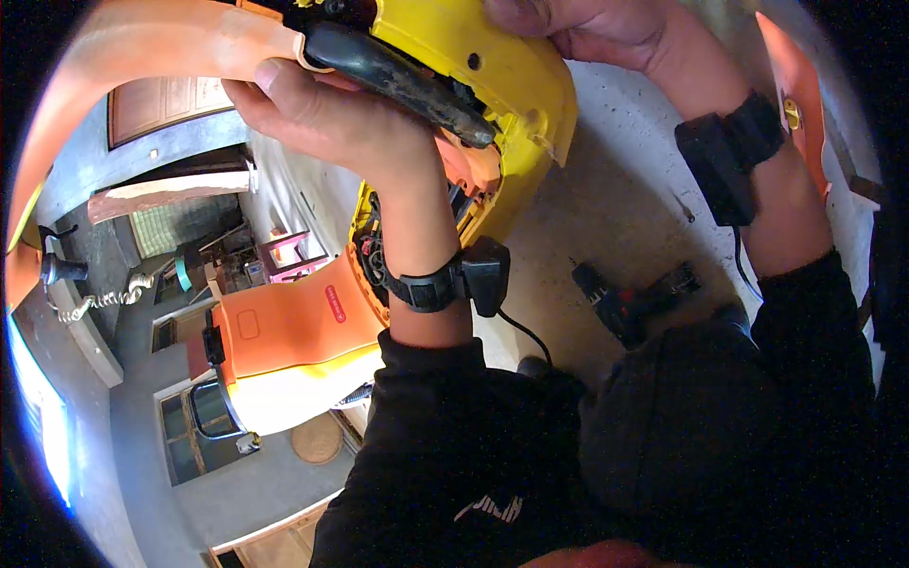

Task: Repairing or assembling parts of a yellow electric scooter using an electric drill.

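My left hand (pixel 327 123) is raised, palm up, at the lower end of a long curved orange panel (pixel 180 52). Its thumb lies against the panel's edge, with the fingers beneath. A black curved bar (pixel 402 85) runs just above that palm. My right hand (pixel 606 33) is at the top, fingers curled against a yellow body panel (pixel 473 52); the frame's edge cuts its fingertips off, so what they pinch is hidden. The yellow panel has a dark round hole, and wiring (pixel 369 256) shows inside the bodywork below. Both wrists wear black strapped devices.
A dark cordless drill (pixel 625 303) with a red accent lies on the concrete floor. An orange vehicle body part (pixel 294 327) with a mirror stands at left. Another orange panel (pixel 797 104) is at far right. A coiled pale cord (pixel 99 298) hangs at far left.
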A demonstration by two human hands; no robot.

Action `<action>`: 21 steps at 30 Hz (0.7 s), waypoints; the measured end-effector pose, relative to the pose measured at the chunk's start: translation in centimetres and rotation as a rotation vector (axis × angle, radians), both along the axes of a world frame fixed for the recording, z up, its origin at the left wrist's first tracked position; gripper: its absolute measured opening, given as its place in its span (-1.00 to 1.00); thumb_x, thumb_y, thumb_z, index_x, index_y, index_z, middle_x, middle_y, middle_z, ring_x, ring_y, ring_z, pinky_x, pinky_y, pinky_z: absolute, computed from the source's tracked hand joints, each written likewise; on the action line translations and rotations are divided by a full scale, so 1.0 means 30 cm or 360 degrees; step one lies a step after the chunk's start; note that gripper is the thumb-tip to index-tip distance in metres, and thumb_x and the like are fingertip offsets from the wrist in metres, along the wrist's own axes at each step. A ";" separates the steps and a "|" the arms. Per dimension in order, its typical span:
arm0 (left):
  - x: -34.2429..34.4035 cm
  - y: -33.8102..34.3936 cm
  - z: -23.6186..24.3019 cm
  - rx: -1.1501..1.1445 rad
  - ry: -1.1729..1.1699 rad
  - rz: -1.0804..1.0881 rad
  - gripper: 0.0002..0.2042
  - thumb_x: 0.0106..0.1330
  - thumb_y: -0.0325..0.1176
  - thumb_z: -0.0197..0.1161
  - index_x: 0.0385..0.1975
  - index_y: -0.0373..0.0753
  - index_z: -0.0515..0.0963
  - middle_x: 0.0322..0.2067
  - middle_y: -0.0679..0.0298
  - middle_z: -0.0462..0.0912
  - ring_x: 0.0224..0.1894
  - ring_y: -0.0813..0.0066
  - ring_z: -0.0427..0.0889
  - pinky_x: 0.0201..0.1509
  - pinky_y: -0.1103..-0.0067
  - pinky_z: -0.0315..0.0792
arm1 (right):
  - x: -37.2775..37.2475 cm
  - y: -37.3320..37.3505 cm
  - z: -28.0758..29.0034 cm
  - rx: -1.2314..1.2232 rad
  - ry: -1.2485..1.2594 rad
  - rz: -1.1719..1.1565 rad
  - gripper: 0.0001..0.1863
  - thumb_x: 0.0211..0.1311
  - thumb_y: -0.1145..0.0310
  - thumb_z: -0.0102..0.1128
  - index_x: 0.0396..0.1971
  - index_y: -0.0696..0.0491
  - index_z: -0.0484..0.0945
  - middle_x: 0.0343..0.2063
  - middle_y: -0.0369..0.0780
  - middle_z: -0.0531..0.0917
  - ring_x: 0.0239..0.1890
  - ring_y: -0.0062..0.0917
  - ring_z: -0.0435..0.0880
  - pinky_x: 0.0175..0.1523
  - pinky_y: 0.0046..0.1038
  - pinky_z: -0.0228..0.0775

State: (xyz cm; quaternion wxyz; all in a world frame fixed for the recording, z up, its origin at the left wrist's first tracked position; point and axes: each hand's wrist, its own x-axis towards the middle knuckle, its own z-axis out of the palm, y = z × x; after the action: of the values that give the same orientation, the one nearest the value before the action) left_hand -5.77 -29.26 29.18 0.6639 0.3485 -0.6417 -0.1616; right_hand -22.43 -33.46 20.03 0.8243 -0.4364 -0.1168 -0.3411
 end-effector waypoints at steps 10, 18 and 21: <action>0.027 0.010 0.012 0.0035 -0.0080 0.0010 -0.42 0.39 0.19 -0.10 -0.09 -0.33 0.40 -0.22 0.15 0.52 -0.20 0.33 0.58 -0.15 0.40 0.52 | 0.008 0.011 0.027 0.0022 0.0112 -0.0069 -0.51 0.37 0.23 0.21 0.16 0.22 0.42 0.08 -0.17 0.59 0.16 -0.49 0.54 0.28 -0.46 0.35; 0.018 0.023 0.035 -0.0073 -0.0162 0.0404 -0.65 0.36 -0.14 -0.10 -0.15 -0.36 0.30 -0.27 0.09 0.40 -0.22 0.35 0.46 -0.14 0.39 0.41 | -0.003 0.027 0.025 0.0022 0.0160 -0.0099 -0.46 0.36 0.20 0.21 0.20 0.22 0.37 0.08 -0.18 0.59 0.15 -0.48 0.55 0.26 -0.45 0.37; -0.013 0.029 0.030 -0.0112 -0.0007 0.0355 -0.64 0.32 -0.19 -0.09 -0.08 -0.38 0.31 -0.27 0.10 0.40 -0.22 0.36 0.46 -0.13 0.41 0.41 | -0.018 0.066 0.052 0.0075 0.0150 -0.0174 -0.47 0.36 0.22 0.21 0.20 0.20 0.38 0.08 -0.19 0.59 0.13 -0.49 0.56 0.25 -0.45 0.37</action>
State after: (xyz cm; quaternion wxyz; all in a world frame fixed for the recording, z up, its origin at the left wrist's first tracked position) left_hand -6.15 -28.39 30.07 0.6882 0.3945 -0.6056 -0.0632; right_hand -22.97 -31.49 21.60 0.8191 -0.4381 -0.0459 -0.3675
